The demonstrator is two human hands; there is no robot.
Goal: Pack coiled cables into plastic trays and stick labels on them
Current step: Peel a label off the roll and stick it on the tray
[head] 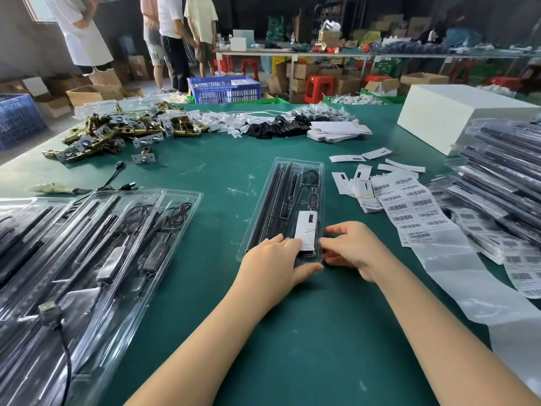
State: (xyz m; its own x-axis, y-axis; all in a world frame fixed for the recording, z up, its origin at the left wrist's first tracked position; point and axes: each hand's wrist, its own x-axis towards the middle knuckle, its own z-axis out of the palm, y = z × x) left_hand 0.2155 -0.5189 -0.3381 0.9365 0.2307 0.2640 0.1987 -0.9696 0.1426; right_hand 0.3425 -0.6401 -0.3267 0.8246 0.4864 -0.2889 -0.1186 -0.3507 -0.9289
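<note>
Both hands are meeting at the near end of the plastic tray point(265, 200), whose long axis is running away from them: left hand point(273, 260) pressing flat, right hand point(352, 247) pinching its corner by the white label point(306, 231).

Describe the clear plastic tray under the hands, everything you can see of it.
The tray is a long, narrow blister of clear, glossy plastic with moulded channels, lying flat on the green table, its long axis running away from the person. Inside are long black strips, a coiled black cable at the far end and a small black controller. A white label sits near its near end. The left hand rests on the near end; the right hand touches its right edge.
</note>
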